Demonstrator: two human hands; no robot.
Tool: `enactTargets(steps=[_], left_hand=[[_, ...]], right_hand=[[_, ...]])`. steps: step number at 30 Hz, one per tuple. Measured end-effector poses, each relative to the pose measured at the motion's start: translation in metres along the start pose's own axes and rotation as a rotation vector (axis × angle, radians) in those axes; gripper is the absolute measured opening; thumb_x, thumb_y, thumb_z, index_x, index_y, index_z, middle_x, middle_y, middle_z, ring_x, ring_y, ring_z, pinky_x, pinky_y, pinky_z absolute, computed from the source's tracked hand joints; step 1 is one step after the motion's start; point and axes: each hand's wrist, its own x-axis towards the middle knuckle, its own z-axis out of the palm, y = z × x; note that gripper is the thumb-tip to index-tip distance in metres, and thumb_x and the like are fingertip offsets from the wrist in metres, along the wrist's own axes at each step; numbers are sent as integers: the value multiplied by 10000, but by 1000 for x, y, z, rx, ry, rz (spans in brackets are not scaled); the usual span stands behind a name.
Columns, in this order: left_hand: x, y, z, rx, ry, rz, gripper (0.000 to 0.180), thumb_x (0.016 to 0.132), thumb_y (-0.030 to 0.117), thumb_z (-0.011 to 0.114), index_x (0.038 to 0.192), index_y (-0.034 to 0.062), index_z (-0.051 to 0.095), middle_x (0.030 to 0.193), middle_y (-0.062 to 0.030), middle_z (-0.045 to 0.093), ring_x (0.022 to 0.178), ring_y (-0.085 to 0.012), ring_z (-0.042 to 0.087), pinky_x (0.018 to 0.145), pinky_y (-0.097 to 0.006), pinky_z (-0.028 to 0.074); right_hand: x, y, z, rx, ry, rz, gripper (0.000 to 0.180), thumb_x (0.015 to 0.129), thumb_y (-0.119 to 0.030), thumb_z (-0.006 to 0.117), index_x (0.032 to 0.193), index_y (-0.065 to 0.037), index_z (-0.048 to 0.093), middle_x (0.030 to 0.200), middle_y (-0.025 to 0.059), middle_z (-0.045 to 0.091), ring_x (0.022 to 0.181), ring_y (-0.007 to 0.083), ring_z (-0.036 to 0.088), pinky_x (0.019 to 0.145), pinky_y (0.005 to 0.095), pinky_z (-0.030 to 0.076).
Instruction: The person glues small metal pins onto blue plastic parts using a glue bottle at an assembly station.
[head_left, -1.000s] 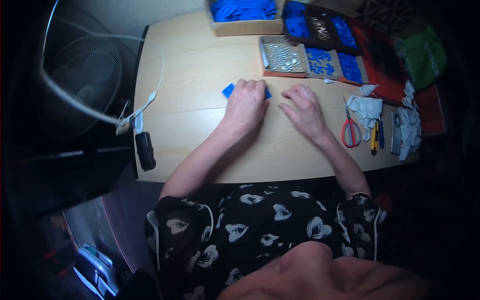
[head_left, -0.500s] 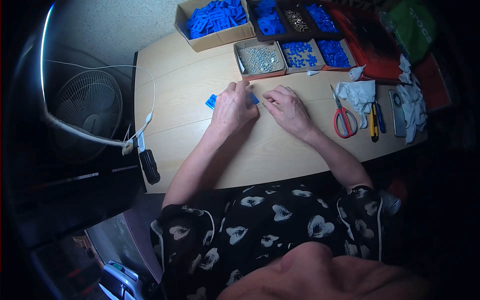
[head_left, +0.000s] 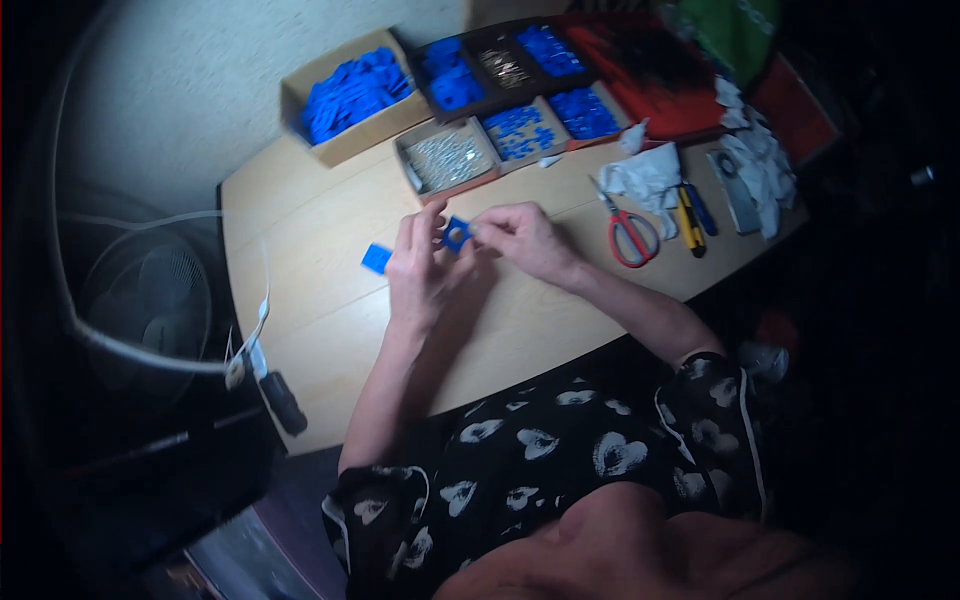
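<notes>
My left hand (head_left: 418,270) is over the middle of the table, its fingers and thumb closed on a blue plastic plate (head_left: 457,236) with a round pale spot or hole in it. Another blue end (head_left: 376,258) shows left of that hand; whether it belongs to the same plate is hidden behind the fingers. My right hand (head_left: 530,242) is pinched at the plate's right edge. Something small and pale may be between its fingertips, but blur hides what it is.
Behind my hands stand a carton of blue plates (head_left: 360,100), a box of small silvery parts (head_left: 448,162), and trays of small blue pieces (head_left: 520,130) and brass-coloured parts (head_left: 503,65). Red-handled scissors (head_left: 632,238), a yellow cutter (head_left: 690,225) and white cloths (head_left: 645,180) lie to the right.
The view has turned and shifted, so the table sits tilted. My right hand has closed in on my left, and the blue plate is now raised between them, its face showing.
</notes>
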Motion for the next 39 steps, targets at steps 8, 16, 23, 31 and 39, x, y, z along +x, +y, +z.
enactTargets(steps=[8, 16, 23, 31, 39], left_hand=[[-9, -9, -22, -1161, -536, -717, 395, 1027, 319, 478, 1183, -25, 595, 1097, -130, 664, 930, -209, 675, 815, -304, 554], [-19, -5, -4, -1579, -597, -964, 310, 984, 290, 555, 1139, 22, 581, 1170, -192, 635, 1050, -264, 663, 918, -354, 567], [-29, -6, 11, -1737, -580, -976, 292, 924, 248, 655, 1126, 46, 593, 1176, -174, 635, 1095, -270, 639, 955, -375, 549], [-31, -13, -2, -1809, -427, -966, 468, 868, 267, 728, 1228, 51, 523, 1225, -144, 598, 1116, -253, 621, 949, -351, 541], [-22, -23, -12, -1864, -297, -826, 468, 959, 309, 601, 1305, 18, 480, 1262, -148, 571, 1081, -204, 607, 890, -285, 532]], right_hand=[[-22, -34, -19, 222, -95, 52, 216, 971, -161, 590, 1026, 28, 681, 870, 34, 678, 833, 60, 614, 747, 229, 508], [-31, -46, -21, -15, -35, -45, 187, 930, -140, 628, 924, 40, 681, 805, 49, 685, 752, 85, 635, 697, 240, 505], [-41, -28, -23, -73, 23, -209, 145, 946, -100, 593, 985, 19, 668, 931, 58, 633, 881, 102, 601, 804, 271, 479], [-34, -29, -121, -793, 837, -317, 304, 790, -91, 740, 1050, -27, 597, 916, 89, 607, 930, 215, 590, 842, 332, 470], [-15, 9, -212, -1264, 859, -345, 260, 739, -167, 784, 959, -67, 687, 1051, 80, 654, 1009, 286, 591, 858, 409, 462]])
